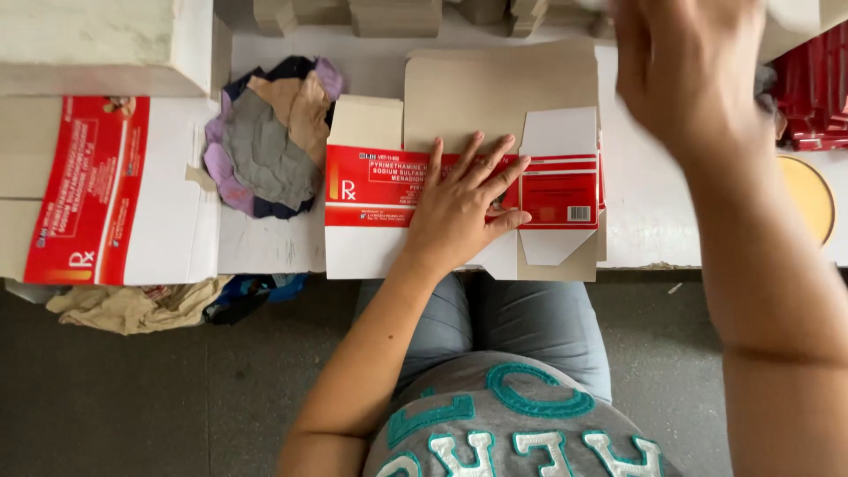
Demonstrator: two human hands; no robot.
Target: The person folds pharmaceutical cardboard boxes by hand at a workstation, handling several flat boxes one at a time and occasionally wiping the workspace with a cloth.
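— On the white table [645, 221], what is under the left hand [459, 208]?

— A flattened red and white carton [397, 190], lying at the near edge. That hand presses flat on it, fingers spread, gripping nothing.

— And the right hand [685, 71]?

— Raised above the far right of the table, blurred, fingers loosely apart; I cannot tell whether it holds anything.

— Anything beside the carton?

— A heap of cloth scraps [269, 141] just to its left, then a larger flat carton [106, 190]; red packs [813, 88] at the right edge
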